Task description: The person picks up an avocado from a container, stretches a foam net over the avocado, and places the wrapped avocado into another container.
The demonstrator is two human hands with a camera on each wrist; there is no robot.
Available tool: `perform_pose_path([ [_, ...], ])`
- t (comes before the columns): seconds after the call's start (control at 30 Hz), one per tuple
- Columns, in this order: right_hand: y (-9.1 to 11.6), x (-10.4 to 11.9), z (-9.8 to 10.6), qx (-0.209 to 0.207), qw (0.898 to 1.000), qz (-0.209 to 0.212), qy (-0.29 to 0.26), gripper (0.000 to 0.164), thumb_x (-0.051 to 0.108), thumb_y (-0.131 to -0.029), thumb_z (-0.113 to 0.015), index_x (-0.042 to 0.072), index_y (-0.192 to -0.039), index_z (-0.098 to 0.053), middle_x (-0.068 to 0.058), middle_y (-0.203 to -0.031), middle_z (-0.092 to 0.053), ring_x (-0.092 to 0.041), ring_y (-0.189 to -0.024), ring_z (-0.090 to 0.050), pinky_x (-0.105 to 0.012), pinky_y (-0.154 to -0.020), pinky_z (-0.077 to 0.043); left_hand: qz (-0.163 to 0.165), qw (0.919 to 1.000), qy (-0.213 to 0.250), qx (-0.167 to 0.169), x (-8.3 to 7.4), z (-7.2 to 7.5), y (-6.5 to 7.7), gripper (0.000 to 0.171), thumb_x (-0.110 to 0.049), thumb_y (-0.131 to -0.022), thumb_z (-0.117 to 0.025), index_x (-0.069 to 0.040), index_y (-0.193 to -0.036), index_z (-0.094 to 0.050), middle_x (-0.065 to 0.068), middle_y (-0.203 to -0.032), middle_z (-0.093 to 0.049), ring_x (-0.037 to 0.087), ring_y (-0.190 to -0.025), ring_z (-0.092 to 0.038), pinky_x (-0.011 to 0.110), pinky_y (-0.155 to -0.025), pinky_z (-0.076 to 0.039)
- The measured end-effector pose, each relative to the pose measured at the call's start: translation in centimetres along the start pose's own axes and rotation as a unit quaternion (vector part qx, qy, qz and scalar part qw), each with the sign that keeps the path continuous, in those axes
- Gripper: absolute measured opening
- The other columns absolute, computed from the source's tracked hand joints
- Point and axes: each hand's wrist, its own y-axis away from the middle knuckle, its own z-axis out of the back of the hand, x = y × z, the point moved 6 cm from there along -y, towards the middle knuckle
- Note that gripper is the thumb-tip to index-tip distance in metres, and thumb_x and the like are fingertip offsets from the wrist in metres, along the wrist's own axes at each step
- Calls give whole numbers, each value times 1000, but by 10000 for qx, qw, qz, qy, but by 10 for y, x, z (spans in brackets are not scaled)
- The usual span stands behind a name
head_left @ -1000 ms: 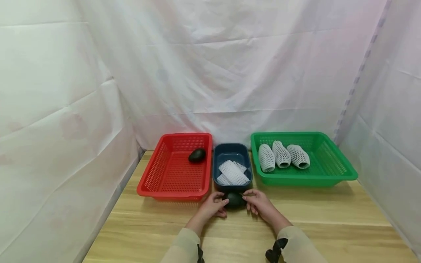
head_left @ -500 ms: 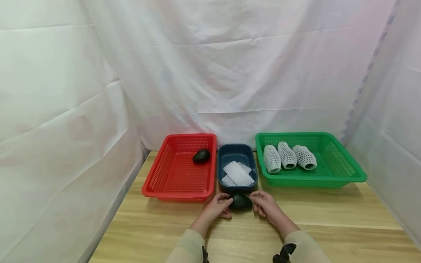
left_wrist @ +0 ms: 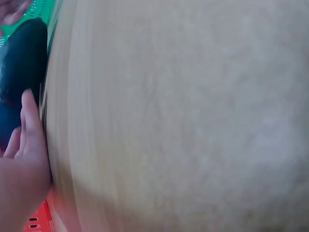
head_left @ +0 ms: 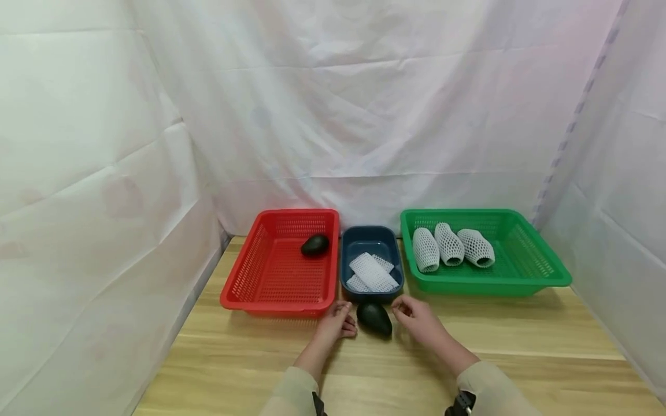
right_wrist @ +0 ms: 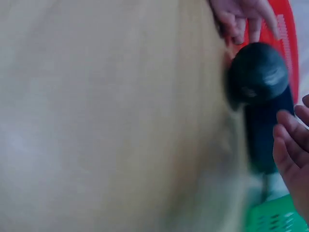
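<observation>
A dark green avocado (head_left: 374, 319) lies on the wooden table, just in front of the blue tray (head_left: 364, 231). To its left is my left hand (head_left: 335, 323), fingers relaxed and a small gap away from the fruit in the head view. My right hand (head_left: 418, 321) is on the other side, its fingers loosely bent and apart from the avocado. The right wrist view shows the avocado (right_wrist: 260, 72) end-on, with the right hand's fingers (right_wrist: 289, 140) holding nothing. Two white foam net sleeves (head_left: 372, 274) lie crossed in the tray.
A red basket (head_left: 226, 301) at the left holds another bare avocado (head_left: 314, 245). At the right, a green basket (head_left: 489, 283) contains three sleeved fruits (head_left: 449, 245). White cloth (head_left: 312, 115) hangs behind and along both sides of the table.
Both hands have let go of the avocado and drawn slightly apart. The avocado has turned, so its narrower end now points toward the near right. The camera view has shifted a little.
</observation>
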Motion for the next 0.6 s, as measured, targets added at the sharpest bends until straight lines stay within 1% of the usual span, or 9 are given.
perform_pose_path([
  [0.07, -5, 16, 3, -183, 9952, 597, 748, 7, 4, -88, -68, 6, -94, -67, 4, -82, -60, -14, -75, -56, -31, -65, -50, -191, 9993, -196, -252, -2, 3, 1, 31, -23, -99, -57, 3, -115, -53, 11, -74, -58, 17, -56, -58, 35, -55, -57],
  [0.13, -12, 28, 5, -325, 9851, 1041, 1332, 9, 5, -86, -70, 7, -94, -68, 2, -87, -61, -17, -83, -57, -35, -71, -51, -414, 9977, -355, -403, -6, 2, 2, 27, -22, -98, -58, 2, -110, -56, 11, -72, -59, 18, -56, -58, 33, -54, -55],
  [0.2, -20, 34, 5, -336, 9764, 1223, 1748, 12, 7, -85, -70, 5, -97, -69, -2, -94, -62, -22, -91, -58, -41, -79, -51, -672, 9946, -615, -506, -9, -1, 3, 22, -20, -98, -58, 1, -105, -58, 10, -71, -59, 18, -56, -59, 31, -53, -54],
  [0.27, -28, 35, 0, -143, 9705, 1189, 2095, 16, 11, -87, -69, 4, -102, -68, -7, -101, -62, -27, -98, -57, -45, -86, -49, -946, 9884, -1013, -623, -13, -5, 5, 17, -19, -97, -60, -2, -100, -61, 7, -71, -60, 18, -58, -59, 28, -55, -52],
  [0.3, -31, 35, -3, -3, 9680, 1105, 2255, 19, 14, -89, -68, 3, -105, -68, -9, -104, -62, -29, -101, -57, -46, -88, -48, -1081, 9839, -1247, -688, -15, -6, 7, 14, -18, -96, -61, -4, -97, -62, 5, -70, -60, 16, -59, -59, 27, -56, -51],
  [0.37, -38, 32, -11, 276, 9609, 971, 2577, 24, 20, -92, -65, 3, -110, -68, -13, -111, -61, -33, -107, -56, -49, -94, -45, -1355, 9730, -1693, -795, -20, -10, 12, 11, -17, -96, -61, -8, -92, -65, 0, -69, -59, 13, -61, -57, 25, -57, -48],
  [0.43, -42, 30, -18, 519, 9552, 817, 2797, 26, 26, -96, -61, 7, -112, -69, -15, -116, -61, -35, -112, -54, -54, -99, -39, -1611, 9603, -2087, -909, -28, -14, 18, 9, -16, -94, -62, -11, -88, -66, -5, -69, -58, 10, -63, -55, 24, -58, -46],
  [0.53, -48, 28, -25, 728, 9502, 515, 2985, 29, 34, -99, -54, 14, -111, -71, -15, -121, -60, -36, -118, -51, -62, -101, -31, -1893, 9466, -2410, -1002, -43, -22, 26, 9, -16, -93, -62, -15, -85, -67, -9, -70, -58, 6, -64, -53, 24, -59, -45],
  [0.6, -50, 26, -27, 798, 9486, 225, 3053, 34, 41, -100, -50, 17, -110, -72, -14, -124, -59, -36, -121, -49, -66, -100, -28, -2000, 9374, -2634, -1090, -51, -26, 30, 8, -17, -92, -62, -18, -86, -67, -12, -70, -58, 5, -65, -52, 24, -60, -44],
])
